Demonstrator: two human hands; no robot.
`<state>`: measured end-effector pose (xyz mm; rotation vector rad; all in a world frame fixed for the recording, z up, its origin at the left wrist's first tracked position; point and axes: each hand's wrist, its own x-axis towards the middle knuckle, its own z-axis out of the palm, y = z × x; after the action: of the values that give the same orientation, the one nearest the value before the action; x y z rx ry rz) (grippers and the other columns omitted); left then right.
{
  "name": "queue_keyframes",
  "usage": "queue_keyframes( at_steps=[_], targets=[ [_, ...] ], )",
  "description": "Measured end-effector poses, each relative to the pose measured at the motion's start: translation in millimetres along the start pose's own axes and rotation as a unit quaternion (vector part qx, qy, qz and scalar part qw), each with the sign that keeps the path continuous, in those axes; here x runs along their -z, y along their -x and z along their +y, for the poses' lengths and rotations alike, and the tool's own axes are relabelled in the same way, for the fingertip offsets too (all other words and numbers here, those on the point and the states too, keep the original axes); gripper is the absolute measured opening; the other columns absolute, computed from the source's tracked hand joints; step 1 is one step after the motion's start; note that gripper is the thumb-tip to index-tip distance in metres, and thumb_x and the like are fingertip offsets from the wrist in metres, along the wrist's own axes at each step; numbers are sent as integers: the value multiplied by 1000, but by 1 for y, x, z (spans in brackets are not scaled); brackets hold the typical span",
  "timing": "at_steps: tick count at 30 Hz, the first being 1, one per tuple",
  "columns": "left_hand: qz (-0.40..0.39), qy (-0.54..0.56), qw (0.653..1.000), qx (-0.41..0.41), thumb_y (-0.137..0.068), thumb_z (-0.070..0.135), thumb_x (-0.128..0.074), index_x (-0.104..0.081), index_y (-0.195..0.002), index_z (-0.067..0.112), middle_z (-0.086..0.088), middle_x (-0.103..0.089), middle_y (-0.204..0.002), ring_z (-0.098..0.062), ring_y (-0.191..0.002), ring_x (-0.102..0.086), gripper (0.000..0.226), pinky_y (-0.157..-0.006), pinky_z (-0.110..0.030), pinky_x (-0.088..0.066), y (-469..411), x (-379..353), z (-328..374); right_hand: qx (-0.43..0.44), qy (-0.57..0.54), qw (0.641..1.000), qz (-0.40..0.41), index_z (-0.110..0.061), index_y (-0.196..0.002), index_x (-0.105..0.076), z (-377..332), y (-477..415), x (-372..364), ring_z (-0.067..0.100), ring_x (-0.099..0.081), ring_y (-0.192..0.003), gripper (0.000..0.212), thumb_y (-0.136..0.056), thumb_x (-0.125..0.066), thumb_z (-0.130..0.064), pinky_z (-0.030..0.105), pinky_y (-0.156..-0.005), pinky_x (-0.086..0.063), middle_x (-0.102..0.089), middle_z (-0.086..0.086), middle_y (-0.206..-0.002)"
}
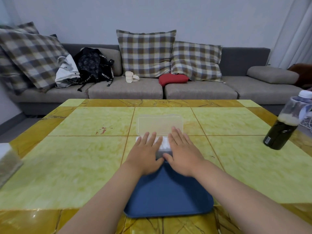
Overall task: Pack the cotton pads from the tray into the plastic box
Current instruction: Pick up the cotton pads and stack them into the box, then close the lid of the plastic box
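Note:
A clear plastic box (160, 123) stands on the table just beyond a blue tray (168, 198), its lid raised at the far side. White cotton pads (165, 144) show inside the box between my two hands. My left hand (146, 152) lies flat with straight fingers over the left part of the pads. On the right, my right hand (183, 152) is flat too, fingers straight, over the box's right part. Much of the box's lower half is hidden under the hands. The tray's visible surface is bare.
A dark bottle (282, 127) with a white cap stands at the table's right edge. A boxy object (7, 159) sits at the left edge. Beyond the table is a grey sofa (200, 92) with checked cushions, a black bag (94, 66) and a red pillow (173, 78).

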<state>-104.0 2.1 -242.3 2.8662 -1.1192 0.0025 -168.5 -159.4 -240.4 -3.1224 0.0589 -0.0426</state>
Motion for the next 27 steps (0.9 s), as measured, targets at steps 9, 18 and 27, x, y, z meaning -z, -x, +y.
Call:
queue_keyframes(
  at_steps=[9,18,27],
  targets=[
    [66,249,966,33,-95,31,-51,-21,-159,25,-2,-24,-166,-19,-153,-18,71,-124,-35,-13,-5,11,-6,3,-169,985,-22,-17,-158,-29,9,-7,21,18,-15,-154,62,-105,-38,-47,32,-123,-13,-15,3,-168],
    [140,609,746,230,-105,36,-38,-22,-159,26,4,-24,-165,-22,-151,-24,57,-121,-44,-21,-21,30,-31,-170,-491,847,116,-24,-156,-33,39,-34,46,18,-36,-146,50,-107,-39,-23,35,-117,-31,-37,-2,-159],
    [119,616,754,194,-103,48,-31,-34,-151,37,2,-45,-151,-25,-134,-46,49,-116,-54,-34,-23,24,-42,-134,-407,891,150,-32,-136,-56,53,-44,32,22,-63,-93,52,-95,-54,-1,41,-81,-58,-62,-6,-99]
  ],
)
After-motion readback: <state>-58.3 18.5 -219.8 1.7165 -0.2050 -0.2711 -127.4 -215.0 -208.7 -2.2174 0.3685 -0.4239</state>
